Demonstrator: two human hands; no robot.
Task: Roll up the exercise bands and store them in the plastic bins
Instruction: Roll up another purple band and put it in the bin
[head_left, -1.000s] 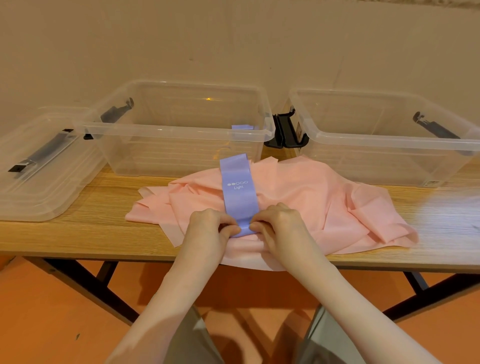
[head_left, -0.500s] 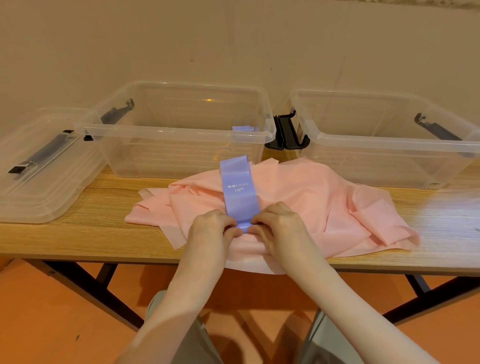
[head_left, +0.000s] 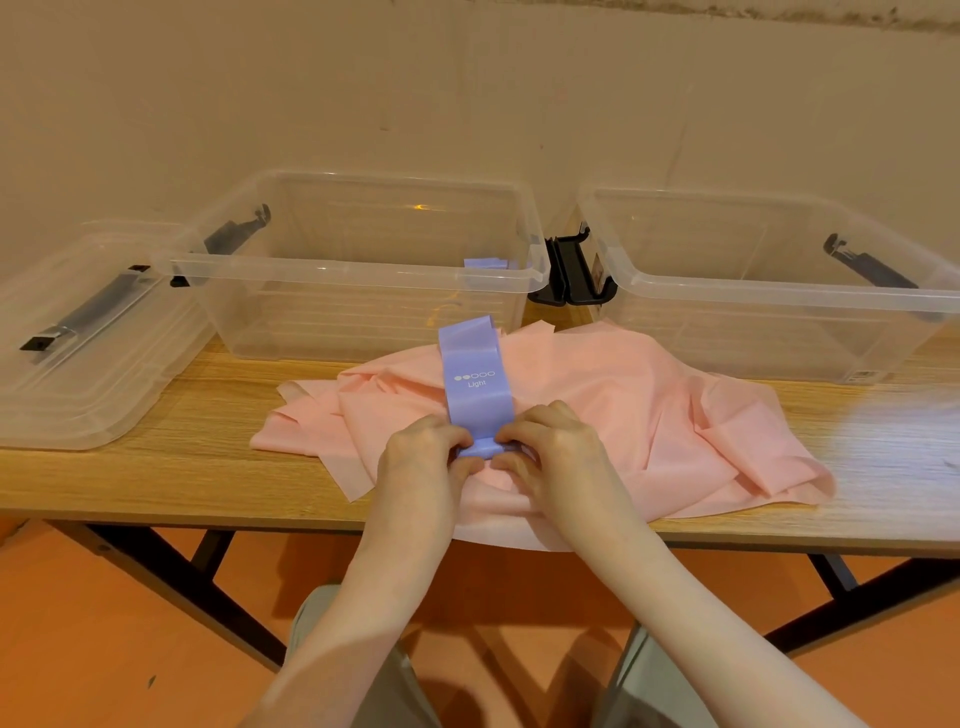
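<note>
Table (head_left: 156, 467) of pale wood grain carries two clear, hard plastic bins, the middle bin (head_left: 358, 270) and the right bin (head_left: 769, 291), with a lid (head_left: 78, 338) lying at the far left. In front of them sprawls a thin, crumpled pink band (head_left: 649, 415). On top lies the smooth purple band (head_left: 475, 374), marked "Light". Its near end is pinched into a small roll by the left hand (head_left: 423, 457) and right hand (head_left: 553, 452), fingers curled. Rolling looks just begun; next, the roll probably needs turning away, kept tight and even.
</note>
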